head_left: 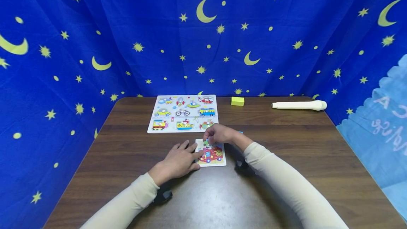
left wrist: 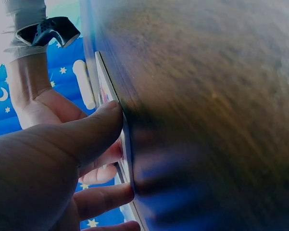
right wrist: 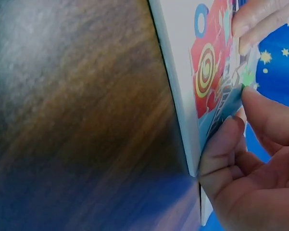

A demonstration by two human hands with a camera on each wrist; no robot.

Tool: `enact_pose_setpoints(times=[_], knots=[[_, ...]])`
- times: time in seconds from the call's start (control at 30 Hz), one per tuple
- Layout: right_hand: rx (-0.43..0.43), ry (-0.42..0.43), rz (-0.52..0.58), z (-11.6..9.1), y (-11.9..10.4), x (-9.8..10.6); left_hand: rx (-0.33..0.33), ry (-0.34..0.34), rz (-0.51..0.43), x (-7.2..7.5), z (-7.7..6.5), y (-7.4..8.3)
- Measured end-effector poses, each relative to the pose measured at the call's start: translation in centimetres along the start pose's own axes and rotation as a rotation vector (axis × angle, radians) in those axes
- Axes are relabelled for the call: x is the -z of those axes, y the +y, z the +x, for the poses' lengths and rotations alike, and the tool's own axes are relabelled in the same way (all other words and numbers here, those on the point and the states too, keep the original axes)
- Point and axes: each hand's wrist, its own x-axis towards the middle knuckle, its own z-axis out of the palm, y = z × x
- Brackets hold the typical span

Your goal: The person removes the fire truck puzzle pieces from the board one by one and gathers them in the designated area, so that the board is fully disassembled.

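A small jigsaw puzzle board (head_left: pixel 214 164) with a red fire truck picture and a white frame lies on the table before me. My left hand (head_left: pixel 179 160) rests at its left side, fingers spread, with fingertips on the board. In the left wrist view the thumb (left wrist: pixel 103 122) touches the edge. Over the board's upper part, my right hand (head_left: pixel 219 133) pinches a blue-grey puzzle piece (right wrist: pixel 234 102) between thumb and forefinger. That piece touches or hovers close above the board; I cannot tell which. My right fingers partly cover the picture's top.
Behind the small board lies a larger vehicle puzzle board (head_left: pixel 171 117). A yellow block (head_left: pixel 237 101) and a white stick-shaped object (head_left: pixel 297 105) are at the table's far edge. Something blue (head_left: pixel 241 132) peeks out behind my right wrist. A blue star-patterned curtain (head_left: pixel 178 45) encloses the table.
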Motion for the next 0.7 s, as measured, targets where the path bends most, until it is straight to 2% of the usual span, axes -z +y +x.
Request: enact_pose_setpoints(times=[0.7], knots=[[-0.054, -0.085, 0.147, 0.14, 0.39, 1.03, 0.010, -0.035, -0.029, 0.10, 0.08, 0.02]])
